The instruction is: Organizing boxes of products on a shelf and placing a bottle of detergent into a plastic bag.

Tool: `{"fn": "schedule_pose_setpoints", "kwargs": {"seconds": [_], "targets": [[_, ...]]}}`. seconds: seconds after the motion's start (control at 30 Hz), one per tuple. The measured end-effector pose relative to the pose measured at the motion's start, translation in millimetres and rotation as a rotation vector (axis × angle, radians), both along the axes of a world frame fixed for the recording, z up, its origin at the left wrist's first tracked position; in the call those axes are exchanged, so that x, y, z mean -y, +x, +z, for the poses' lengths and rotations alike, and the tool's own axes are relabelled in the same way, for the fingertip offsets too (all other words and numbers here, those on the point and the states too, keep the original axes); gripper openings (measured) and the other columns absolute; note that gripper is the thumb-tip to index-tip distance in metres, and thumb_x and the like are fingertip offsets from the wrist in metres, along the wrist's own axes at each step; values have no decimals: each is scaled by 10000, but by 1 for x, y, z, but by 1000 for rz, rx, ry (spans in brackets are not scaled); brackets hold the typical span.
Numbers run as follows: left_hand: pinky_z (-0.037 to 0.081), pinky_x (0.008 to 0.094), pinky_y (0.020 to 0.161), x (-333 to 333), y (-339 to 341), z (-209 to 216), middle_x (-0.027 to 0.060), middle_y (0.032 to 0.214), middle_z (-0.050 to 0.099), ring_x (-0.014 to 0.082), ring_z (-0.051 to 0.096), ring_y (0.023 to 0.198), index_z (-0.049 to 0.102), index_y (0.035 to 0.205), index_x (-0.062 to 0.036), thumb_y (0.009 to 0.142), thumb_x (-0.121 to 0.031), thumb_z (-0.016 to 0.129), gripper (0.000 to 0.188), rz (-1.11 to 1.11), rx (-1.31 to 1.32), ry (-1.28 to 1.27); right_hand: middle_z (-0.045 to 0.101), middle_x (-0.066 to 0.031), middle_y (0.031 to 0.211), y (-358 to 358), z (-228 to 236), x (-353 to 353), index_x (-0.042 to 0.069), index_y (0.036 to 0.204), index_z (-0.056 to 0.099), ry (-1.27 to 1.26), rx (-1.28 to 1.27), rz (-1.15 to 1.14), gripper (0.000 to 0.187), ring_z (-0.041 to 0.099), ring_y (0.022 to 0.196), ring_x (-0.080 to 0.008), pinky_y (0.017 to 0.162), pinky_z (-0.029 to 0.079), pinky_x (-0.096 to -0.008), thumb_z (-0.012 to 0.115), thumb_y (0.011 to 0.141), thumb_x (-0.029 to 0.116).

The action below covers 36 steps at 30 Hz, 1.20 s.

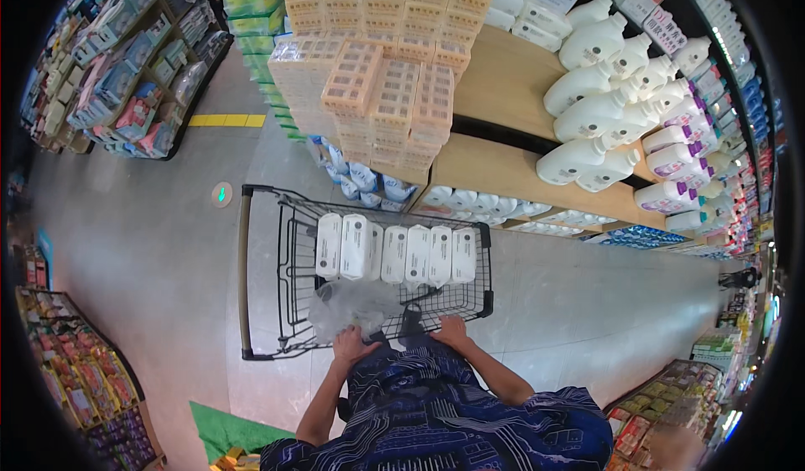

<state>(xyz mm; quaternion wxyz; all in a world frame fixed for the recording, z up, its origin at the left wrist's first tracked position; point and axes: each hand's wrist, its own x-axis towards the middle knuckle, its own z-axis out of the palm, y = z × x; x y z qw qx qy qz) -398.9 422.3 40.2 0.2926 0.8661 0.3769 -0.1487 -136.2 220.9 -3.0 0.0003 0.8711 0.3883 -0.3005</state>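
A black wire shopping cart (285, 295) stands sideways in front of me. Inside it, a row of white soft packs (394, 254) with dark print lines the far side. A crumpled clear plastic bag (345, 305) lies at the cart's near side. My left hand (355, 345) grips the near rim right beside the bag, its fingers curled and touching the plastic. Further right along the same rim, my right hand (450, 332) is closed on the wire edge. The undersides of both hands are hidden.
Beyond the cart rise stacked shrink-wrapped orange-beige packs (390, 93) and green packs (251, 26). Wooden shelves (511, 77) with white jugs (587, 119) stretch right. More shelving (142, 68) stands far left, with a snack rack (84, 379) near left. A person (740, 279) is far right.
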Motion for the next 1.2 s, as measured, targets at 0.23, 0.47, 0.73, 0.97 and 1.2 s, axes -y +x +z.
{"fn": "schedule_pose_setpoints", "kwargs": {"seconds": [0.23,0.47,0.73,0.97,1.2], "targets": [[524,502,848,-20,-1,-1,198,1054,664,403,654,980,673,1039,-6,645,-675,783,784,48,50,-98,659,-237,1143,57,48,-87,28,1237,631,279,-151,-142,731,639,1056,-374,955,495,-446,830,696,477],[533,450,793,-102,58,34,198,966,700,347,681,924,707,970,-12,750,-588,763,619,270,326,-95,569,-252,1349,148,154,-240,-61,1356,513,908,-226,-561,671,548,1273,-347,1066,421,-388,729,893,373],[408,385,1034,-384,267,216,159,1264,619,197,502,1269,571,1301,33,929,-345,666,539,738,1213,-47,467,-173,1472,285,182,-394,-43,1460,387,1187,-854,-653,768,453,1350,-270,1122,337,-367,586,960,504],[457,352,935,-401,310,240,82,1128,672,157,603,1067,626,1248,-9,874,-303,714,484,621,771,-439,363,-130,1541,270,211,-408,33,1537,266,1134,-1101,-705,832,388,1384,-240,1131,317,-362,575,958,545],[475,290,859,-411,317,233,48,1113,680,126,636,970,615,1241,-3,861,-299,743,499,544,903,-469,338,-116,1557,282,182,-425,10,1534,251,1288,-1184,-562,833,353,1400,-231,1142,295,-379,563,968,536]]}}
